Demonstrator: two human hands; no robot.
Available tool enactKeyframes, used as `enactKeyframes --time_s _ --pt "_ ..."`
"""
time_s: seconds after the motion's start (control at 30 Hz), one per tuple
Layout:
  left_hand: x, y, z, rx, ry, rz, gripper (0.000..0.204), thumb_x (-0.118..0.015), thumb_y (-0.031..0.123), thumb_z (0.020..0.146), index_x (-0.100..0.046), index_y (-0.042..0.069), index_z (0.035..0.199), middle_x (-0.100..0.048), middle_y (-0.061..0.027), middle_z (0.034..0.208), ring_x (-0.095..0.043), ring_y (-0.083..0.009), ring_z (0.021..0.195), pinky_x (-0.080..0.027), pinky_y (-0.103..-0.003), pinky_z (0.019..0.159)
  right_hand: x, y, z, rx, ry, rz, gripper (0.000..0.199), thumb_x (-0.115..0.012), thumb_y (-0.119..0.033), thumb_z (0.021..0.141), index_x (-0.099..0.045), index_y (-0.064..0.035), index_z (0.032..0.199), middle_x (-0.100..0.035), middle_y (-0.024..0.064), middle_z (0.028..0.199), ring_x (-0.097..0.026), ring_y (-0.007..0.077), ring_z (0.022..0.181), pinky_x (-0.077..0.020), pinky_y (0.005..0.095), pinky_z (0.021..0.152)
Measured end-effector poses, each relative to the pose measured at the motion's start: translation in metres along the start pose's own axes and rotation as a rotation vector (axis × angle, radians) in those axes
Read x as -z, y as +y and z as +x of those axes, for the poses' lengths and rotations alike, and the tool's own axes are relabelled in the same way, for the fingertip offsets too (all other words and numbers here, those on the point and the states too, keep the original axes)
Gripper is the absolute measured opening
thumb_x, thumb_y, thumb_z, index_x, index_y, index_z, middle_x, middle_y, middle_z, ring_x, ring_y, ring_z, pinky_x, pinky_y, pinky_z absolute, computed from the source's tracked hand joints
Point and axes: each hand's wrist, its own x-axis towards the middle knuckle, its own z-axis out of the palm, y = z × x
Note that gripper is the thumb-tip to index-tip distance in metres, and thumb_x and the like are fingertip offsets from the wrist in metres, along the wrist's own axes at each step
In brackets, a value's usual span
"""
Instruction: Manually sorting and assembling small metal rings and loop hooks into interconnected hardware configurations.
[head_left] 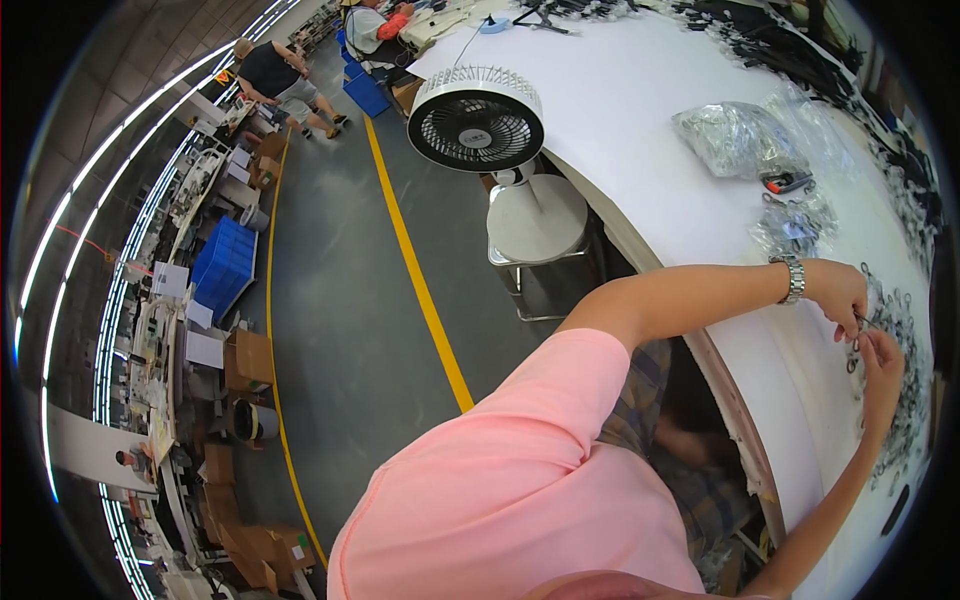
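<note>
My left hand [838, 292], with a metal-banded watch [790, 279] on its wrist, is closed over the white table [640, 150]. My right hand [882, 368] is closed just beside it, fingertips nearly meeting the left ones. Between them they pinch a small metal piece [863, 322], too small to tell its exact kind. Beside and beyond my hands many small silvery metal pieces [905, 400], looking like hooks or clasps, lie spread along the table. A few darker ones [852, 364] lie close to my fingers.
On the table lie clear plastic bags [740, 138], a tool with an orange-and-black handle [787, 183] and a dark oblong object [896, 510]. A fan [477, 125] stands on a white stool [540, 222] by the table edge. Another person [275, 80] is in the aisle.
</note>
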Motion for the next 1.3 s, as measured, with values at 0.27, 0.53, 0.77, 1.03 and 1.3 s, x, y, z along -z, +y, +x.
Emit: enactKeyframes --time_s 0.27,0.53,0.77,1.03,1.3 --pt "-0.002 -0.007 -0.004 0.093 -0.125 -0.246 0.016 -0.076 0.026 0.087 -0.082 0.011 0.087 -0.074 0.0039 0.074 -0.053 -0.003 0.058 -0.042 -0.022 0.053 0.012 -0.048 -0.021 -0.272 -0.274 0.123 0.016 -0.065 -0.014 0.098 -0.067 -0.0006 0.089 -0.06 -0.0024 0.073 -0.053 0.005 0.064 -0.0401 0.0233 0.062" --pt "-0.004 -0.007 -0.012 0.153 -0.165 -0.387 0.018 -0.077 0.026 0.089 -0.08 0.008 0.088 -0.072 0.0007 0.075 -0.053 -0.004 0.057 -0.041 -0.021 0.052 -0.013 -0.05 -0.024 -0.237 -0.264 0.348 0.017 -0.064 -0.021 0.098 -0.067 -0.0052 0.095 -0.064 -0.0022 0.077 -0.057 0.0054 0.067 -0.0458 0.0226 0.065" --pt "-0.007 0.003 -0.012 0.056 0.12 -0.321 0.022 -0.072 0.023 0.09 -0.077 0.005 0.079 -0.072 -0.001 0.07 -0.054 -0.008 0.053 -0.044 -0.026 0.052 -0.016 -0.035 -0.02 -0.259 -0.209 0.486 0.015 -0.06 -0.024 0.102 -0.065 -0.01 0.103 -0.066 -0.0021 0.079 -0.06 0.0051 0.068 -0.0485 0.0219 0.066" --pt "-0.016 -0.002 -0.007 -0.143 0.263 0.31 0.026 -0.066 0.029 0.085 -0.073 0.01 0.069 -0.066 -0.0076 0.061 -0.063 -0.022 0.055 -0.048 -0.04 0.057 -0.019 -0.029 -0.019 -0.297 -0.241 0.586 0.014 -0.056 -0.023 0.107 -0.061 -0.0104 0.106 -0.065 -0.0012 0.079 -0.06 0.0036 0.064 -0.0491 0.0203 0.061" --pt "-0.022 -0.003 -0.004 -0.26 0.406 -0.001 0.014 -0.069 0.018 0.082 -0.074 0.005 0.076 -0.072 -0.0078 0.068 -0.067 -0.0225 0.06 -0.054 -0.034 0.066 -0.021 -0.027 -0.02 -0.291 -0.259 0.604 0.018 -0.058 -0.026 0.105 -0.059 -0.0099 0.097 -0.066 0.0023 0.077 -0.059 0.0068 0.062 -0.0476 0.0222 0.059"
